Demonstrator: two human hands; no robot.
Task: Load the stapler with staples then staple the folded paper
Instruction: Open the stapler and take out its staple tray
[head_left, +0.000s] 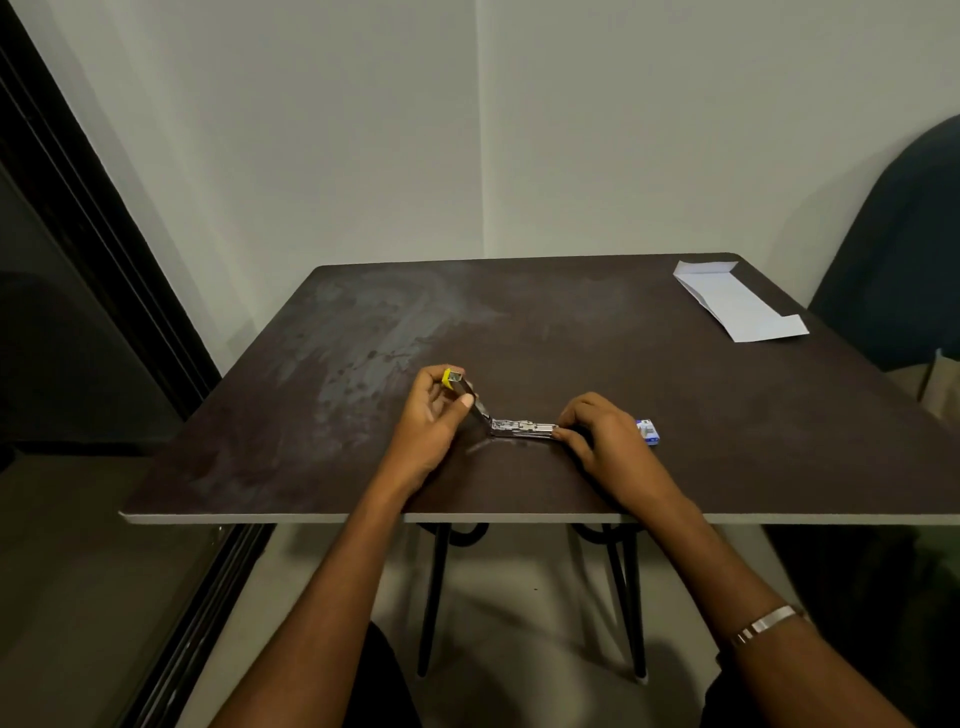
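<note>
A small stapler (521, 428) with a yellow cap lies swung wide open near the front middle of the dark table (519, 322). My left hand (434, 410) grips its raised top arm, whose yellow end points up and away. My right hand (597, 428) pinches the far right end of the metal staple tray, which lies flat on the table. Just right of that hand sits a small blue and white staple box (648, 431). The folded white paper (737, 304) rests at the back right corner. Whether staples lie in the tray I cannot tell.
A dark chair back (904, 249) stands beyond the table's right edge. A white wall rises behind the table, and a black door frame (78, 234) runs along the left. The table's front edge (519, 518) is near my forearms.
</note>
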